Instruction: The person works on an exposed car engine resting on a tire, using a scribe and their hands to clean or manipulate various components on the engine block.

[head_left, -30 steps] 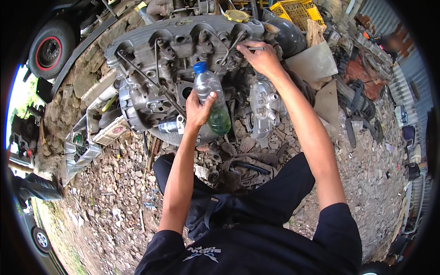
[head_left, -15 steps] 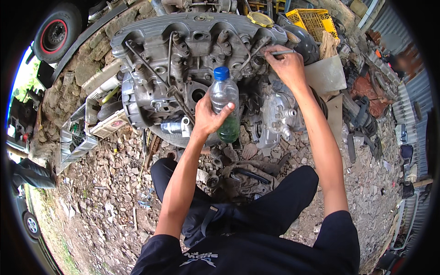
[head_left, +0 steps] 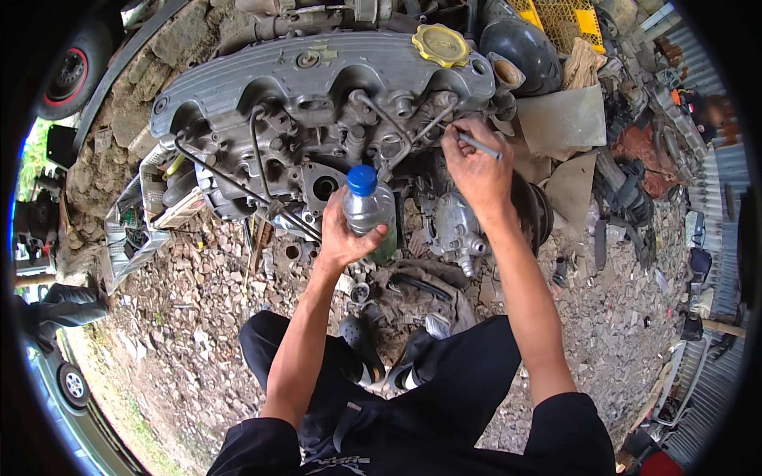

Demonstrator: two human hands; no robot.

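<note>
Head view, person crouched on gravel facing a large grey cast-metal engine block that lies on the ground at 12 o'clock from them.

Left hand: fingers curled around the body of a clear plastic bottle with a blue screw cap, thumb on the near side, grip closed. Bottle upright, cap on, held just in front of the engine's near face, at about 11 o'clock from the person's knees. Greenish tint low in the bottle, partly hidden by the hand.

Right hand: thumb and forefinger pinched on a thin grey metal rod-like tool, other fingers folded in. Tool tip points toward 10 o'clock and meets the engine near a bent metal pipe; exact contact point too small to tell.

Surroundings: round yellow filler cap on top of the engine, 12 o'clock of the right hand. Yellow plastic crate at 1 o'clock. Grey stone gravel underfoot. Corrugated metal sheeting at 3 o'clock.
</note>
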